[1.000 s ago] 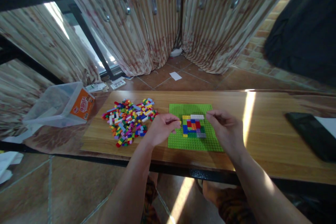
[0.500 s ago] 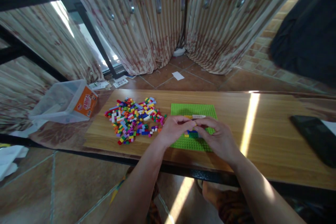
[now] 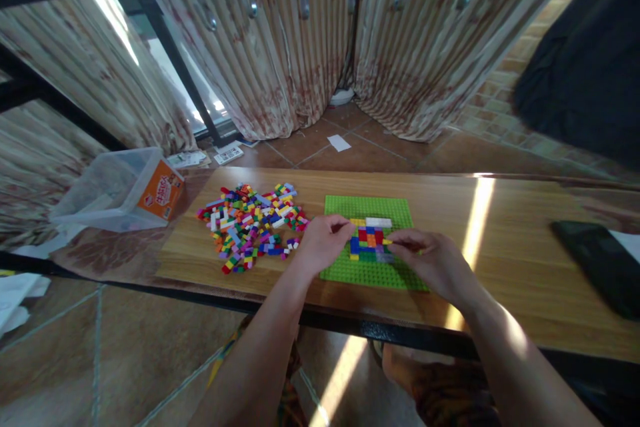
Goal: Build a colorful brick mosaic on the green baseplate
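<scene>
A green baseplate (image 3: 370, 277) lies on the table with a low patch of toy bricks (image 3: 371, 237) on it: red and orange in the middle, blue at the left, dark green and grey at the near side, yellow and white at the far side. My right hand (image 3: 437, 260) pinches a small yellow brick (image 3: 387, 241) at the right edge of that patch. My left hand (image 3: 325, 240) is just left of the bricks, thumb and forefinger closed together; anything between them is hidden.
A heap of mixed loose bricks (image 3: 255, 227) is spread over the table (image 3: 505, 267) to the left. Beyond it stands a clear plastic box (image 3: 110, 193) with an orange label. A dark flat object (image 3: 595, 263) lies at the far right.
My hands, which met over the bricks, have drawn apart, the left to the left and the right to the right. The middle of the brick patch now shows.
</scene>
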The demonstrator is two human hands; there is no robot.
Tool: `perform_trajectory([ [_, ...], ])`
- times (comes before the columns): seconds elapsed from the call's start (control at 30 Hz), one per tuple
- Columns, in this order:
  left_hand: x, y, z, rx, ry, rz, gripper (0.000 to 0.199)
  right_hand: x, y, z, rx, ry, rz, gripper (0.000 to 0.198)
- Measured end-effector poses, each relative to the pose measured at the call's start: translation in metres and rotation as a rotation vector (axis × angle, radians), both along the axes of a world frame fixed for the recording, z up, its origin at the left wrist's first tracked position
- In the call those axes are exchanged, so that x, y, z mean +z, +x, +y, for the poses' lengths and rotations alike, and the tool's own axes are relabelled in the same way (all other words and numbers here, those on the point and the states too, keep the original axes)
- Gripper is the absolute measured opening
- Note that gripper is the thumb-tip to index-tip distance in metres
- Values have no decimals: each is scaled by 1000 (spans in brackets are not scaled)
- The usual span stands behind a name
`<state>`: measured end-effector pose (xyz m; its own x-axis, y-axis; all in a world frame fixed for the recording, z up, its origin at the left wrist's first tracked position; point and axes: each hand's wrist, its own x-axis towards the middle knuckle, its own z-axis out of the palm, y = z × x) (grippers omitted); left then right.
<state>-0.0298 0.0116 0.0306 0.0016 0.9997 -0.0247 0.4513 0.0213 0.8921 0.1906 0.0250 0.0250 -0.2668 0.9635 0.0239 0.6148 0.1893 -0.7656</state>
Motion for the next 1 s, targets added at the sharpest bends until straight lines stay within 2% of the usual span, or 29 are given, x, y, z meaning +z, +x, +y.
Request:
perform_trajectory([
  [0.17, 2, 5, -1, 1, 8, 72, 22, 3, -7, -3, 24, -52, -19, 18],
  [0.37, 5, 6, -1, -11, 6, 113, 21, -3, -12, -2, -15, 3, 1, 17],
  [0.63, 1, 6, -2, -4, -14, 49, 12, -8, -15, 1, -97, -44, 95, 17],
  [1.0, 1, 6, -2, -4, -29, 71, 14, -11, -11, 4, -90, -35, 94, 19],
])
